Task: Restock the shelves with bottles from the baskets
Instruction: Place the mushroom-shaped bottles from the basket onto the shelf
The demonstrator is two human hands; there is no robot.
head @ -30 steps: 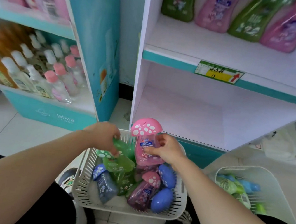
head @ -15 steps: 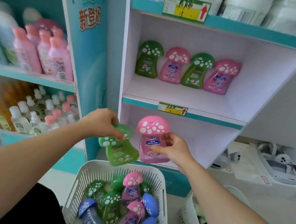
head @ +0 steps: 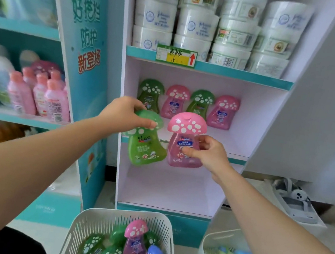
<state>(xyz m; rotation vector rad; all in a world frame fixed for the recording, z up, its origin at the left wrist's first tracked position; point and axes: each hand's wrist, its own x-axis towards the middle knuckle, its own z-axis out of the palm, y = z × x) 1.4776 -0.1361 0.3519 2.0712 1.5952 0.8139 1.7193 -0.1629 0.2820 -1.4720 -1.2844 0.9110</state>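
Note:
My left hand [head: 123, 113] grips a green mushroom-shaped bottle [head: 144, 147] by its spotted cap. My right hand [head: 209, 153] holds a pink mushroom-shaped bottle [head: 183, 142] by its body, upright. Both bottles hang in the air in front of the middle shelf [head: 233, 146] of the white unit. At the back of that shelf stands a row of green and pink mushroom bottles [head: 187, 104]. Below me a white basket [head: 90, 222] holds several more green, pink and blue bottles.
White tubs [head: 217, 25] are stacked on the top shelf above a price tag [head: 176, 56]. The bottom shelf [head: 169, 193] is bare. A teal unit at left carries pink bottles [head: 42, 94]. A second white basket [head: 216, 240] sits low right; grey sandals [head: 295, 202] lie beyond.
Both hands have lifted their bottles out of the basket and up to the middle shelf's height. The view has tilted upward, showing the top shelf.

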